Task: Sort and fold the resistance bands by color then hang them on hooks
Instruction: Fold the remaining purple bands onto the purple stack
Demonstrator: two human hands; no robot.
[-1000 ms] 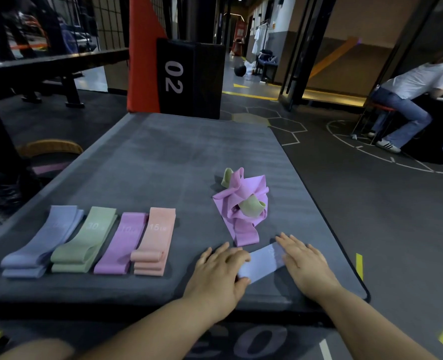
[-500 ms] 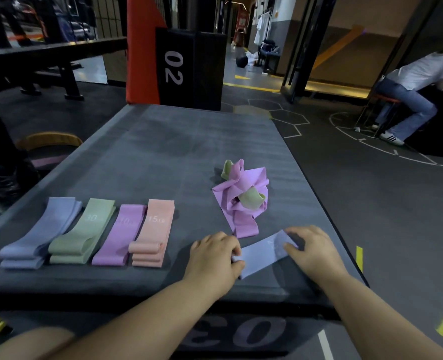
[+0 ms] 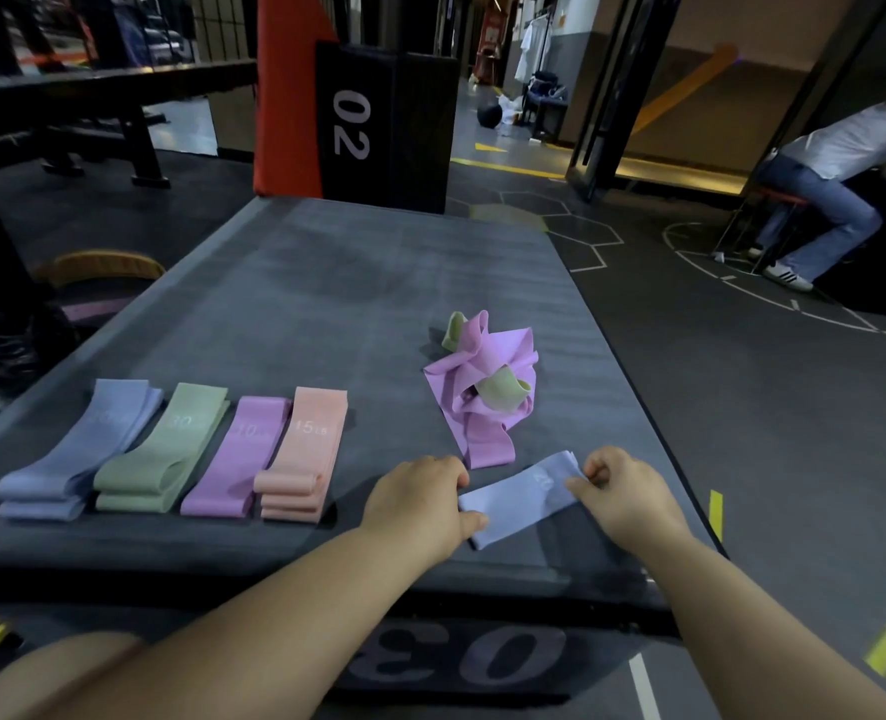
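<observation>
A lavender-blue band (image 3: 521,498) lies near the front right of the grey padded box (image 3: 357,283). My left hand (image 3: 420,504) pinches its near end and my right hand (image 3: 625,498) pinches its far end, fingers curled. Just behind them sits a tangled heap of pink band (image 3: 482,392) with a green band (image 3: 500,389) knotted in it. At the front left, folded bands lie in a row: blue (image 3: 77,454), green (image 3: 162,452), pink (image 3: 238,457) and peach (image 3: 303,454). No hooks are in view.
A black box marked 02 (image 3: 386,127) and a red pad (image 3: 284,96) stand behind the grey box. A person (image 3: 835,184) sits on a stool at the far right. Dark gym floor (image 3: 768,407) runs along the right edge; a bench frame (image 3: 92,96) is at back left.
Both hands went from lying flat on the lavender-blue band to pinching its two ends. The right hand moved back and lifted the far end; the band now looks longer.
</observation>
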